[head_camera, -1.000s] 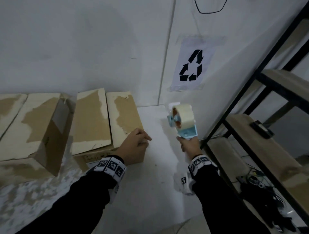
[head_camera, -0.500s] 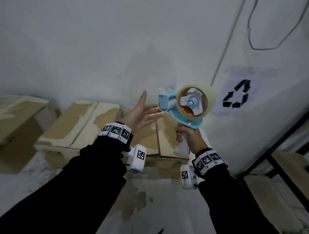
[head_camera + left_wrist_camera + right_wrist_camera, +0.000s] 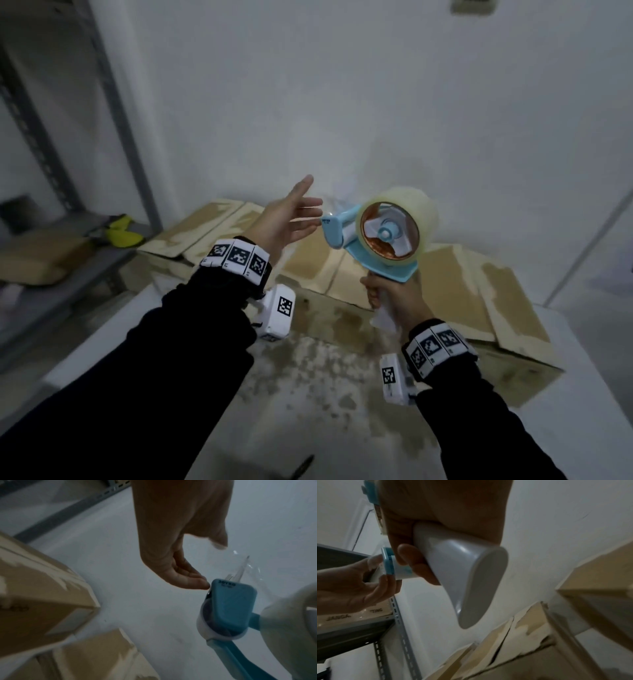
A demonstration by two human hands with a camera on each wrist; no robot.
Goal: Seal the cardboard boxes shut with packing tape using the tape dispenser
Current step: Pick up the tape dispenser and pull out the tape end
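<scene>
Right hand clamps the tape dispenser handle at frame centre; left hand, fingers spread, touches its front

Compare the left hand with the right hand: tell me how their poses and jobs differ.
The right hand is curled round the white handle of the tape dispenser; the left hand holds nothing, fingers straight. The right hand sits below the tape roll; the left hand reaches to the dispenser's blue front end, fingertips at it. Both are raised above the cardboard boxes and wear marker wristbands.

White mottled table: cardboard boxes along wall side, flaps torn.
</scene>
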